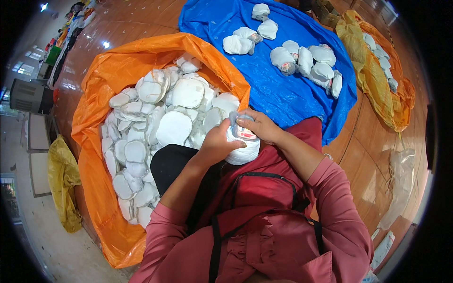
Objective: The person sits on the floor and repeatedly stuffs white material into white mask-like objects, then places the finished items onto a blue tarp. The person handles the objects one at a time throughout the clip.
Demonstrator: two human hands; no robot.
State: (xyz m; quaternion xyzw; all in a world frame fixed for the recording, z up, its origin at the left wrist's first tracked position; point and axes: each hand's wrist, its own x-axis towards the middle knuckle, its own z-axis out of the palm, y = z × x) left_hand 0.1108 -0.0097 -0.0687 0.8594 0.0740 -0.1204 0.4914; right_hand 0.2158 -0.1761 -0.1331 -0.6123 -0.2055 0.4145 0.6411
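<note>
My white bundle [246, 153] is in front of me, right between my hands, its long way pointing away from me. My left hand [217, 143] hugs its left side. My right hand [263, 126] pinches its top right. The orange sheet [88, 118] is left; the blue sheet [257, 78] is ahead, rightward.

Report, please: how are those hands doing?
Left hand, right hand: both gripping white bundle. Print faces up. No obstruction seen; orange sheeting with white pads alongside, left.

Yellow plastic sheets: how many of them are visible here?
2: one yellow sheet left of the orange sheet, another yellow sheet right of the blue sheet. More might be hidden.
</note>
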